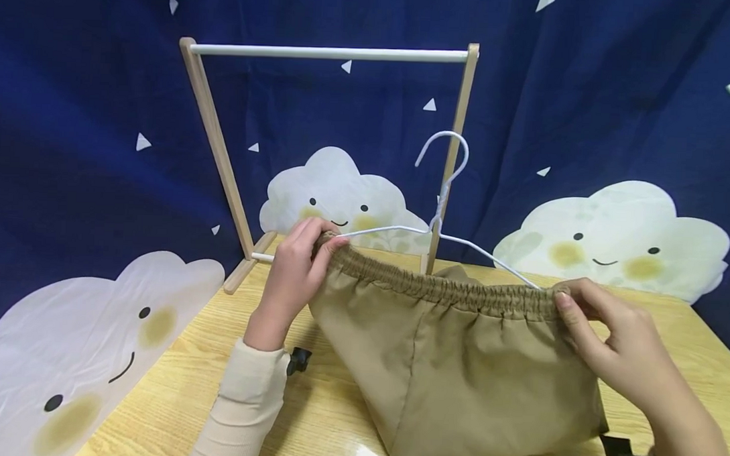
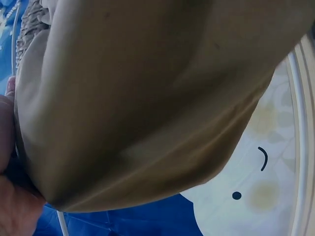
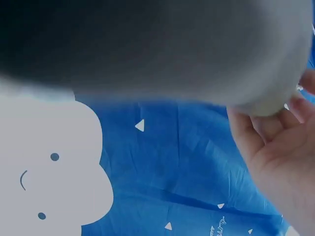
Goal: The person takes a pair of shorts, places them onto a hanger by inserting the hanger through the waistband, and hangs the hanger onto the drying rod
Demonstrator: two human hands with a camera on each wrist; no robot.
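Khaki shorts [image 1: 457,365] with a gathered elastic waistband hang between both hands, their lower part draped close over the table. My left hand [image 1: 297,272] pinches the left end of the waistband, thumb on top near the hanger's left arm. At the other end, my right hand [image 1: 615,337] pinches the waistband between thumb and fingers. A white wire hanger [image 1: 441,190] stands up behind the waistband, its hook pointing upward and its lower part hidden by the cloth. In the left wrist view the shorts [image 2: 147,98] fill most of the picture. The right wrist view shows the right hand [image 3: 280,142] at the cloth's edge.
Behind the shorts stands a small wooden rack with a white top bar [image 1: 329,53] and a white lower bar. All of it rests on a light wood-grain table [image 1: 191,363]. A dark blue curtain [image 1: 73,110] with smiling clouds and white triangles surrounds the table.
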